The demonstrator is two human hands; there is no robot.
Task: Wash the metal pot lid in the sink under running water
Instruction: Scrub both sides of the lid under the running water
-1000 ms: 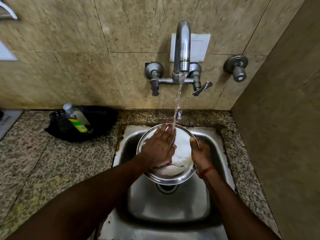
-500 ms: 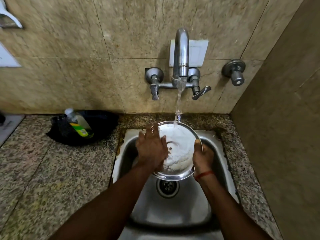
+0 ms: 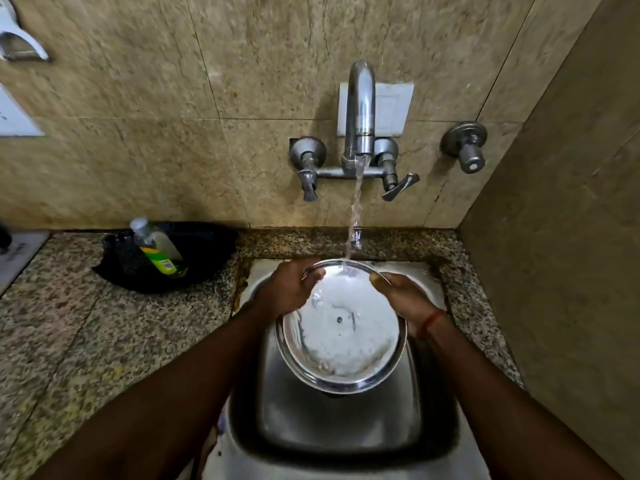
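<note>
The round metal pot lid point(image 3: 341, 336) is held tilted over the steel sink point(image 3: 339, 434), its inner side facing me and wet. Water runs from the wall tap point(image 3: 360, 112) and lands on the lid's far rim. My left hand point(image 3: 292, 289) grips the rim at the upper left. At the upper right, my right hand point(image 3: 403, 296), with a red thread on the wrist, grips the rim too. The lid hides the sink's drain.
A dish-soap bottle point(image 3: 157, 249) lies in a black pan point(image 3: 166, 258) on the granite counter point(image 3: 86, 341) left of the sink. A second valve knob point(image 3: 465, 147) sticks out of the tiled wall at right. A side wall closes in on the right.
My left hand came off the lid's inner surface and moved up to grip its far-left rim. The lid now faces me more openly. The camera view shifted slightly.
</note>
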